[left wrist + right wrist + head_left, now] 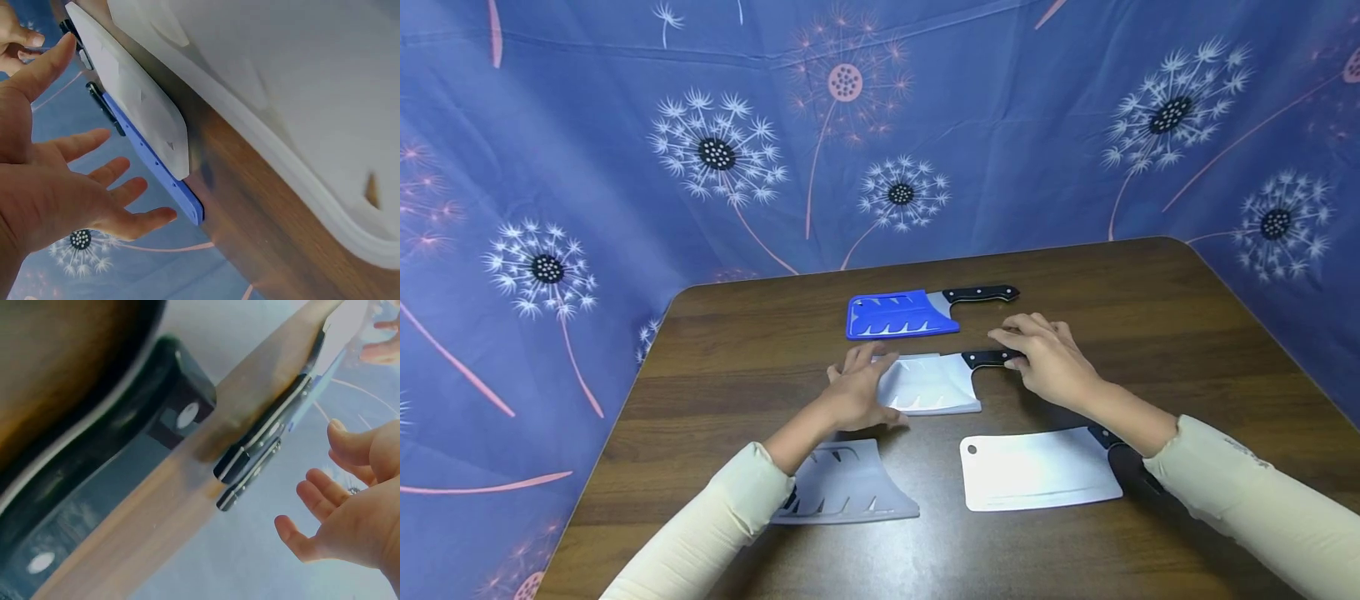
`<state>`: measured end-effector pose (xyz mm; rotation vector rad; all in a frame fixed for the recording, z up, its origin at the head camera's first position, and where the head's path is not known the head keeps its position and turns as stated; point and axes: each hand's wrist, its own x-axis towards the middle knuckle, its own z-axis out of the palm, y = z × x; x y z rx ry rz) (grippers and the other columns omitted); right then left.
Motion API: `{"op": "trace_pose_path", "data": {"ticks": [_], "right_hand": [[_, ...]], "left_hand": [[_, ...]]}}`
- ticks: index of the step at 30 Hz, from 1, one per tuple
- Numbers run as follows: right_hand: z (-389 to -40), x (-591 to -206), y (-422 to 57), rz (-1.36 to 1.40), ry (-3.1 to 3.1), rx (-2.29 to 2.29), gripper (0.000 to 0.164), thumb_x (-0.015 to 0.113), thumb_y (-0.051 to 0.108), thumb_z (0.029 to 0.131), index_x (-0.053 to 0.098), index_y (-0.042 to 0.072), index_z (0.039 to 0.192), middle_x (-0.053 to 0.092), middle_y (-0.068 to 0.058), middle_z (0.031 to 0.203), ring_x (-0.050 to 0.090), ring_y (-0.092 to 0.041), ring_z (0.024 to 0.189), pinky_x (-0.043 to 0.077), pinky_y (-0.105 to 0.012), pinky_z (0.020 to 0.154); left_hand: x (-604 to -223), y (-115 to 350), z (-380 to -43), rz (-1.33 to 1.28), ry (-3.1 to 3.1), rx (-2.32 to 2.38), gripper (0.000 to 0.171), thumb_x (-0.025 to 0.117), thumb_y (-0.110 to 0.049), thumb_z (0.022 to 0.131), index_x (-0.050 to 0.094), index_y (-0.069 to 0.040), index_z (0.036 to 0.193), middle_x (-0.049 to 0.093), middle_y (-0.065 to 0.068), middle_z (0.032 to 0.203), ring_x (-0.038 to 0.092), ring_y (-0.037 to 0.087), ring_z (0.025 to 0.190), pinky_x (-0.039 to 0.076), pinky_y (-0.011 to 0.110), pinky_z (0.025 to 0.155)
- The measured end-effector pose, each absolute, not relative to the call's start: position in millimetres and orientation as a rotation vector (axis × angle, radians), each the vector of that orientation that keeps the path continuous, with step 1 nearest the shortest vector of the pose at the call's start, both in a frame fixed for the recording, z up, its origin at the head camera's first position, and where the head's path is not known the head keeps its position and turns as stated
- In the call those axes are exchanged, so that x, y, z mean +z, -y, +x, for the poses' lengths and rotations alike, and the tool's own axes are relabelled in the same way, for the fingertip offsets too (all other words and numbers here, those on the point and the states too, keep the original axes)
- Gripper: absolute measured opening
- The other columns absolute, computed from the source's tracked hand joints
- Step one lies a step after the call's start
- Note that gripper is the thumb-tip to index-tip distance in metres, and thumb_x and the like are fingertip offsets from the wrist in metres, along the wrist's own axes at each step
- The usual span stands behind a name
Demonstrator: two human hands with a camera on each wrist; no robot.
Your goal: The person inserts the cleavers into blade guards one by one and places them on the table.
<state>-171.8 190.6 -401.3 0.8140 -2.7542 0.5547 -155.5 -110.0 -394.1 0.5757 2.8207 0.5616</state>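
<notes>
A cleaver in a white blade guard [934, 385] lies mid-table, its black handle [985, 358] pointing right. Over the guard's left end is my left hand [857, 393], fingers spread and holding nothing, as the left wrist view shows of the same hand [69, 178]. My right hand [1051, 360] is at the handle's end, overlapping it in the head view. In the right wrist view its fingers [310, 499] are loosely bent, apart from the handles. Partly behind my left forearm lies a loose greyish blade guard [857, 487]. A bare cleaver [1041, 473] lies front right, its handle mostly hidden under my right arm.
Farther back lies another cleaver in a blue blade guard [902, 317], its black handle [979, 294] also to the right. All rest on a brown wooden table [722, 350]. A blue cloth [985, 125] with dandelion prints hangs behind and beside the table.
</notes>
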Motion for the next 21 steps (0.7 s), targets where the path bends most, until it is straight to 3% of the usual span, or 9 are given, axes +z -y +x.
{"op": "trace_pose_path", "data": {"ticks": [8, 21], "right_hand": [[-146, -397, -208, 0.797, 2.734, 0.564, 0.046, 0.076, -0.002, 0.077, 0.066, 0.003, 0.121, 0.060, -0.013, 0.117, 0.052, -0.031, 0.107, 0.033, -0.053, 0.082], [-114, -405, -229, 0.721, 2.714, 0.568, 0.051, 0.076, -0.005, 0.072, 0.066, 0.005, 0.122, 0.059, -0.017, 0.116, 0.050, -0.033, 0.107, 0.026, -0.061, 0.086]], "left_hand": [[-394, 129, -136, 0.650, -2.915, 0.570, 0.078, 0.084, -0.034, 0.072, 0.051, -0.012, 0.139, 0.035, 0.013, 0.148, 0.029, 0.032, 0.136, 0.023, 0.065, 0.099], [-396, 151, -106, 0.662, -2.967, 0.617, 0.080, 0.086, -0.039, 0.068, 0.053, -0.015, 0.137, 0.038, 0.013, 0.146, 0.031, 0.029, 0.135, 0.020, 0.062, 0.102]]}}
